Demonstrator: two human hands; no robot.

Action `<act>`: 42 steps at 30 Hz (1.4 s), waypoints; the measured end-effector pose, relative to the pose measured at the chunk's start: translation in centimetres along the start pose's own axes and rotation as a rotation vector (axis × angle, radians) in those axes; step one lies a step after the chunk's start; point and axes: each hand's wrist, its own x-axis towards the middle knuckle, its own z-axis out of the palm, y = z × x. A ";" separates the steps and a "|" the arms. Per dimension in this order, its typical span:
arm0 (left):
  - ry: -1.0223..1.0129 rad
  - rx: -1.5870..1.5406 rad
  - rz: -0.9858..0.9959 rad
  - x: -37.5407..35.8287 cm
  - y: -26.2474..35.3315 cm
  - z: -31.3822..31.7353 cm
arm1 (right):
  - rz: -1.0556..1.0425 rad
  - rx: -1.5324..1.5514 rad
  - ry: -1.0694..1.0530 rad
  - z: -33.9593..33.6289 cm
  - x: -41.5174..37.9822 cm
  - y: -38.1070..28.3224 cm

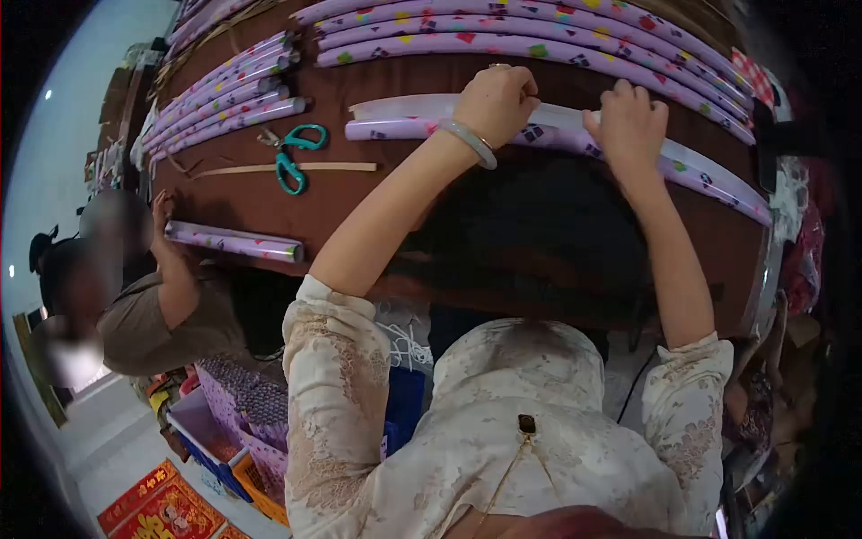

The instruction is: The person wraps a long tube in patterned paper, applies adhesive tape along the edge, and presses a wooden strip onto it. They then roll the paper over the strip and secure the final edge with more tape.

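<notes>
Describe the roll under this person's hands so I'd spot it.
On the brown-covered table, several long lilac rolls lie side by side towards the back. A separate patterned lilac roll lies below them in view. Only this one has the left hand and right hand on it, with a white strip along its far side.

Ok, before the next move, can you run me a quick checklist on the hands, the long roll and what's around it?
1. Left hand at the long roll: ok.
2. Right hand at it, farther right: ok.
3. Grip firm: cannot tell, contact hidden from above.
4. Roll fully closed: not ok, white inside shows.
5. Scissors clear of it: ok, lying left.
6. Other person's hand clear: ok, by a short roll.
</notes>
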 end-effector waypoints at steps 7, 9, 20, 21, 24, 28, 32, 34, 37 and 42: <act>-0.085 -0.008 -0.037 2.5 -0.2 4.2 | -0.009 0.003 0.004 -0.1 -0.2 0.1; -0.123 -0.042 -0.056 2.4 -0.2 3.8 | -0.013 0.000 0.026 -0.1 -0.1 0.1; -0.175 -0.114 -0.125 2.4 0.4 3.5 | -0.242 0.136 -0.176 -3.2 1.6 6.4; -0.183 -0.119 -0.125 2.3 0.4 3.5 | -0.220 0.157 -0.193 -4.1 1.6 7.2; -0.188 -0.183 -0.123 2.1 0.5 3.0 | -0.154 0.301 -0.250 -6.0 1.1 10.2; -0.176 -0.200 -0.087 2.1 0.6 2.9 | -0.040 0.532 -0.384 -7.1 -0.9 15.1; -0.206 -0.191 -0.110 2.1 0.8 2.6 | 0.121 0.866 -0.506 -6.4 -2.7 19.4; -0.230 -0.172 -0.116 1.9 0.6 2.4 | 0.268 0.844 -0.722 -6.2 -2.9 20.7; -0.260 -0.078 -0.116 2.1 0.5 1.6 | 0.293 0.804 -0.774 -5.4 -3.4 21.8; -0.409 -0.066 0.059 3.1 -1.8 0.6 | 0.386 0.836 -0.736 -4.6 -4.6 23.2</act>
